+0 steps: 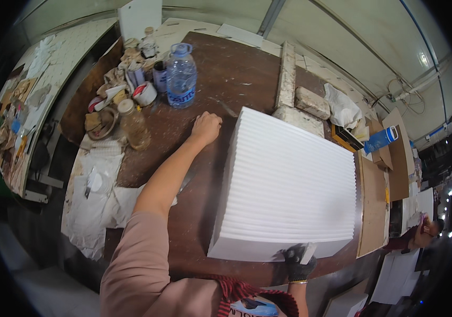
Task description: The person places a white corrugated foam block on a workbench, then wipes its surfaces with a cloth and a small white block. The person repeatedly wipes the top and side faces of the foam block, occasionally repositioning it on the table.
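Observation:
A large white box-shaped piece with a ridged top (pixel 294 179) lies on the brown worktable (pixel 226 63). Beyond its left side, my bare left hand (pixel 206 128) rests on the tabletop with the fingers curled in; nothing shows in it. My right hand (pixel 296 263), in a dark glove, is at the near side face of the white piece. Its fingers are closed round a small pale rectangular block (pixel 308 253). Part of that hand's grip is hidden by the block.
A large clear plastic bottle (pixel 181 79), a murky jar (pixel 133 124) and several cans stand at the back left. White plastic sheeting (pixel 91 211) covers the left edge. Stained blocks (pixel 312 102) and a blue bottle (pixel 380 139) lie beyond the white piece. Another person (pixel 421 232) is far right.

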`<state>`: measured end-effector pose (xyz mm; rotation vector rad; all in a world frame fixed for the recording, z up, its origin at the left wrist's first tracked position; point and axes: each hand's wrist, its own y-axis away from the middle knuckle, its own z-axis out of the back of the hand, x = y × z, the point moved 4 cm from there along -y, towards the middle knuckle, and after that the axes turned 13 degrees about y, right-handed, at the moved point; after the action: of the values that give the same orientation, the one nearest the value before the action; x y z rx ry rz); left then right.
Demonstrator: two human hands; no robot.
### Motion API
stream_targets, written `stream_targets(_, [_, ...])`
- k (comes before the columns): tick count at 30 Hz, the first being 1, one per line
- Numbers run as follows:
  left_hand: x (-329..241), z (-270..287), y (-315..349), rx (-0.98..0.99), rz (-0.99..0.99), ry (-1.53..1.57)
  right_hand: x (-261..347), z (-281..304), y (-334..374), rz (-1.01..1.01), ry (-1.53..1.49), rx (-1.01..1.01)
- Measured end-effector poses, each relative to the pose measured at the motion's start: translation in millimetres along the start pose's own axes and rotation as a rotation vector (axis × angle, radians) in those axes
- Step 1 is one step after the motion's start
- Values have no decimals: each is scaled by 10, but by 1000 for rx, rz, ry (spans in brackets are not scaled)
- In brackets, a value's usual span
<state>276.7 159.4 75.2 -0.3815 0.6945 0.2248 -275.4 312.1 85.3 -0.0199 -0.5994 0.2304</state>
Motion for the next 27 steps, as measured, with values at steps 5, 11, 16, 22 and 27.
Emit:
stream_targets(5, [11, -389, -658, 50, 13, 35, -50, -47, 27, -281, -1014, 30])
stream_targets(11, [1, -469, -911, 187, -40, -161, 391, 156, -6, 76, 371, -127])
stream_targets(16, [23, -415, -817, 268, -86, -314, 290, 157, 0, 48, 315, -97])
stream_targets(22, [41, -269, -618, 320, -196, -435, -167, 39, 142, 126, 296, -111])
stream_targets(27, [109, -182, -434, 342, -57, -359, -271, 12, 139, 23, 99, -108])
